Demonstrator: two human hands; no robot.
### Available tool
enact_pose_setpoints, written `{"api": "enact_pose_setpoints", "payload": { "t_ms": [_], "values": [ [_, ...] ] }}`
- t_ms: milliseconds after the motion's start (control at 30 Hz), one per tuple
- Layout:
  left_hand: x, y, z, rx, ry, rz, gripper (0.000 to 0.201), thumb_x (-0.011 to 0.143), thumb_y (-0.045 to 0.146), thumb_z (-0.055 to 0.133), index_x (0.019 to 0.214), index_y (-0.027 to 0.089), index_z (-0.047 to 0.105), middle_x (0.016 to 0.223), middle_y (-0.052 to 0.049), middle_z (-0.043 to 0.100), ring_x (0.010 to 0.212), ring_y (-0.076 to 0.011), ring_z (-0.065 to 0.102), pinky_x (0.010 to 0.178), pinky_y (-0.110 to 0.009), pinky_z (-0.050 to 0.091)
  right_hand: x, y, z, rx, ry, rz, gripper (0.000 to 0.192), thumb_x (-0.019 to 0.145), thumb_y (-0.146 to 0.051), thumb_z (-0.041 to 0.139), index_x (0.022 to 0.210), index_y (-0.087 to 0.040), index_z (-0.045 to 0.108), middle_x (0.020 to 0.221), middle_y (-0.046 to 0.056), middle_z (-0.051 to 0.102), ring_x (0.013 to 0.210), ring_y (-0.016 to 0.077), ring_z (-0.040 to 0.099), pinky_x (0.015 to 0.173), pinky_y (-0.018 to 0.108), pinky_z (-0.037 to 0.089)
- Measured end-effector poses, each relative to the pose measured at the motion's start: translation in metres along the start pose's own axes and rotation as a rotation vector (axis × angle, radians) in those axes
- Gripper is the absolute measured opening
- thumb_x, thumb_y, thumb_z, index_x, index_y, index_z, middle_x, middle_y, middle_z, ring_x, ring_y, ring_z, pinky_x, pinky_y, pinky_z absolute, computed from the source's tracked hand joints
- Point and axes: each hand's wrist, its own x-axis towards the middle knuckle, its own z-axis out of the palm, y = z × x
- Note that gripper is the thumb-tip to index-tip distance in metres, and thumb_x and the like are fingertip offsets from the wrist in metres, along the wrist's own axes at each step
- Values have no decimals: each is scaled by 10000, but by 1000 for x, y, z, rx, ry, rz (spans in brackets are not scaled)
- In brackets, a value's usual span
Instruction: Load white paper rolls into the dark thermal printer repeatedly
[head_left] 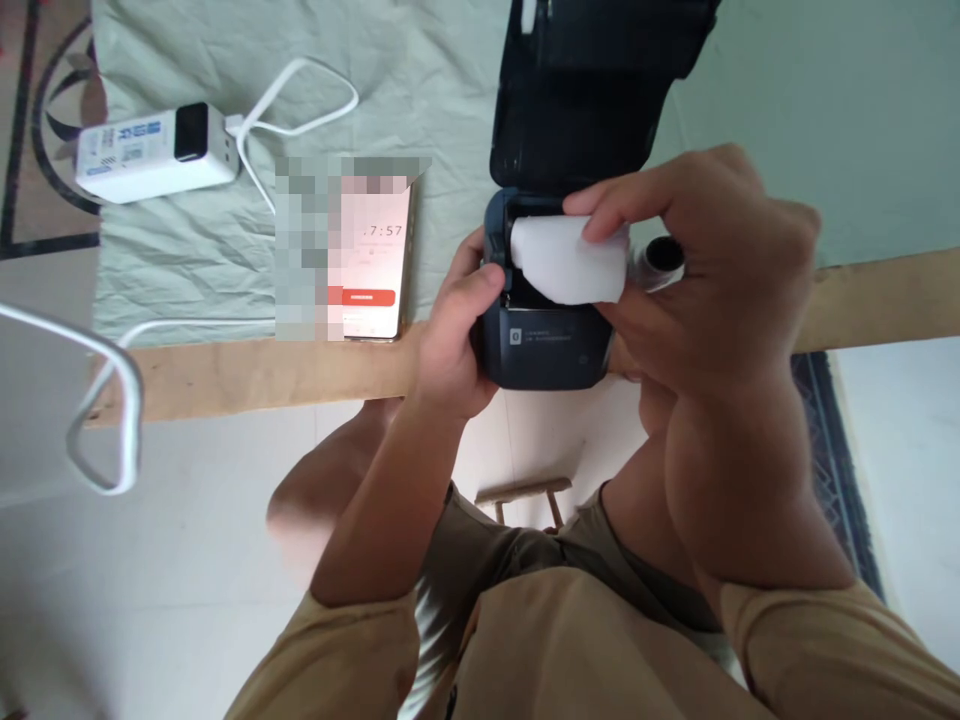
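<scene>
A dark portable printer (555, 350) is at the table's front edge, with its black lid (585, 110) swung up and back. My left hand (457, 335) grips the printer's left side, the thumb lying on the rim of the open compartment. In my right hand (705, 260) is a small paper roll (637, 268), held over the compartment's right side. Its loose white strip (566, 260) lies across the opening under my fingertips. The roll's end shows a dark core. Most of the compartment's inside is hidden by the paper.
To the left, a phone (375, 260), partly pixelated, lies on the green cloth (442, 90). A white power bank (150, 160) sits behind it with a white cable (300, 125) plugged in. A wooden edge (225, 380) runs along the front. Below is a small wooden stool (525, 490).
</scene>
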Motion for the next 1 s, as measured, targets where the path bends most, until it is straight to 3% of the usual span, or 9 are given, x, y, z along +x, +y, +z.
{"api": "enact_pose_setpoints", "payload": {
  "t_ms": [67, 167, 400, 600, 767, 900, 1000],
  "values": [
    [1, -2, -2, 17, 3, 13, 235, 836, 381, 455, 934, 188, 545, 1012, -38, 604, 1255, -244, 479, 982, -353, 467, 0, -1, -1, 57, 70, 1, 170, 714, -96, 572, 826, -223, 575, 938, -24, 702, 804, 123, 637, 669, 267, 500],
    [2, -4, -4, -3, -8, 26, 246, 835, 382, 474, 965, 188, 549, 1005, -41, 601, 1228, -252, 501, 945, -371, 493, -1, -3, -1, 184, 173, 30, 169, 703, -82, 565, 826, -196, 545, 950, 2, 693, 878, 132, 661, 655, 250, 500],
    [2, -4, -3, 48, 4, 42, 278, 804, 418, 476, 987, 216, 529, 943, -39, 587, 1189, -248, 528, 893, -337, 502, 1, -5, 7, 237, 177, 53, 182, 698, -61, 565, 808, -205, 560, 928, -23, 704, 832, 118, 672, 674, 241, 527],
    [0, -2, -3, 51, -15, 46, 240, 837, 373, 430, 936, 189, 547, 981, -51, 600, 1175, -237, 529, 886, -329, 502, 2, 3, 0, 171, 30, -35, 103, 719, -133, 617, 787, -210, 601, 954, -10, 707, 942, 142, 665, 768, 274, 530],
    [-2, -1, -3, -39, 6, 52, 197, 844, 373, 439, 885, 204, 532, 951, -44, 612, 1166, -235, 540, 875, -325, 506, -3, -4, -13, 154, -32, -177, 105, 713, -142, 628, 751, -240, 626, 872, -40, 686, 834, 152, 628, 768, 340, 484],
    [-4, -2, -7, -33, 28, 28, 167, 788, 211, 534, 955, 220, 533, 843, -21, 622, 1107, -230, 586, 836, -313, 509, -6, -10, -20, 112, -195, -270, 114, 727, -294, 654, 836, -272, 633, 920, -40, 671, 940, 215, 587, 799, 415, 465],
    [-4, -4, -10, 43, 17, 23, 309, 728, 152, 595, 1021, 230, 536, 839, -21, 622, 1002, -236, 631, 741, -304, 520, -7, -7, -22, 251, -136, -148, 217, 740, -386, 649, 910, -263, 593, 967, -26, 639, 972, 192, 576, 842, 392, 459]
  ]
}}
